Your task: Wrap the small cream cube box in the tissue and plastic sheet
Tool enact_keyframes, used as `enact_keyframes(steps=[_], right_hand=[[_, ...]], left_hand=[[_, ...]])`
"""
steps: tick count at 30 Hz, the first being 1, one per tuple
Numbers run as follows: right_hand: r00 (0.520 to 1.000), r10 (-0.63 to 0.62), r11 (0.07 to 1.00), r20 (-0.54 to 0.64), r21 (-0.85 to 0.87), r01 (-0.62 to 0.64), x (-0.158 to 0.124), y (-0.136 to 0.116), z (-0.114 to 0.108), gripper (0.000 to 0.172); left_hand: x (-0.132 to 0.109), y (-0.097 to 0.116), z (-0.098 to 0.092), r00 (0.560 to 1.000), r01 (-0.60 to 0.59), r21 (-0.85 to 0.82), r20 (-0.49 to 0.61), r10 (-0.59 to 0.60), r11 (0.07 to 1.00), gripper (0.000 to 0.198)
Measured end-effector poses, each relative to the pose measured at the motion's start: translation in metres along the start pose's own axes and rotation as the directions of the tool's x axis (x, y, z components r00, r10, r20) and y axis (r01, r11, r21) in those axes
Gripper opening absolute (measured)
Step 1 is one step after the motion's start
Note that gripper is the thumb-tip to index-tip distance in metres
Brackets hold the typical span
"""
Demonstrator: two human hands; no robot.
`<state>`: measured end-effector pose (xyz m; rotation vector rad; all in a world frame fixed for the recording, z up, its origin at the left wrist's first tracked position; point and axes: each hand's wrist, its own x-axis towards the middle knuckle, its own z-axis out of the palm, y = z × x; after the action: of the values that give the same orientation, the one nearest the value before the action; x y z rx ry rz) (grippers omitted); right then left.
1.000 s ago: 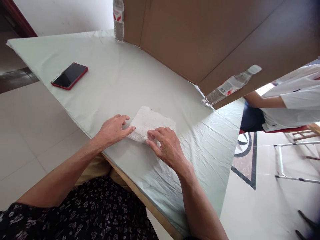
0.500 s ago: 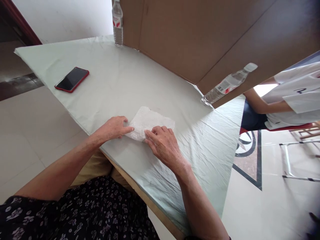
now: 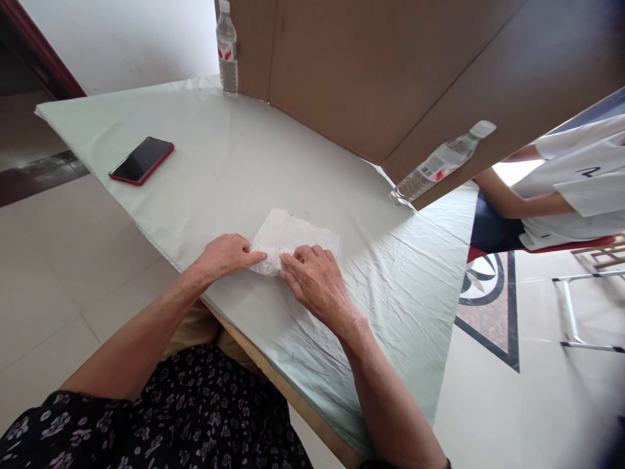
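Note:
A small whitish, see-through sheet that looks like bubble wrap lies on the table in front of me. At its left corner my left hand grips the edge, thumb on top and fingers curled out of sight. My right hand rests over its near right part, thumb and forefinger pinched on the near edge and the other fingers bent. Part of the sheet is hidden beneath the right hand.
A pale green cloth covers the table. A red-cased phone lies at the left. Behind stands a brown cardboard panel, with one upright water bottle and one leaning bottle. Another person sits at the right.
My left hand has shifted slightly right, its thumb further over the sheet's edge. The right hand stays pinched at nearly the same spot. The view has tilted a little.

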<state>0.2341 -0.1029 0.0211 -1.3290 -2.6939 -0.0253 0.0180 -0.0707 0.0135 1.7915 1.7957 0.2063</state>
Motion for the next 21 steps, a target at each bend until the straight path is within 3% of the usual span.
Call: enact_keyframes(steps=[4,7,11,13,18,21], right_hand=[[1.000,0.006,1.000,0.010,-0.009,-0.006,0.000,0.000,-0.001,0.010],[1.000,0.019,1.000,0.020,-0.004,-0.019,0.000,-0.001,-0.001,0.011],[1.000,0.016,1.000,0.019,-0.007,-0.016,0.000,-0.001,-0.001,0.011],[1.000,0.013,1.000,0.017,-0.010,-0.013,0.000,-0.001,-0.001,0.011],[1.000,0.016,1.000,0.013,0.004,-0.016,0.000,0.000,0.000,0.012],[1.000,0.010,1.000,0.015,-0.002,-0.010,0.000,0.000,0.000,0.012]], left_hand=[[-0.005,-0.007,0.001,0.997,-0.037,-0.073,-0.075,0.032,0.997,0.040],[-0.009,-0.007,0.004,0.999,0.048,-0.348,0.023,-0.043,0.936,0.030],[-0.011,0.001,0.011,0.982,0.186,-0.556,0.092,-0.163,0.810,0.054],[-0.012,0.004,0.013,0.979,0.198,-0.578,0.084,-0.183,0.792,0.054],[-0.009,0.006,0.015,0.991,0.120,-0.523,0.117,-0.068,0.844,0.017],[-0.005,0.008,0.018,1.000,0.017,-0.402,-0.006,-0.021,0.916,0.026]])
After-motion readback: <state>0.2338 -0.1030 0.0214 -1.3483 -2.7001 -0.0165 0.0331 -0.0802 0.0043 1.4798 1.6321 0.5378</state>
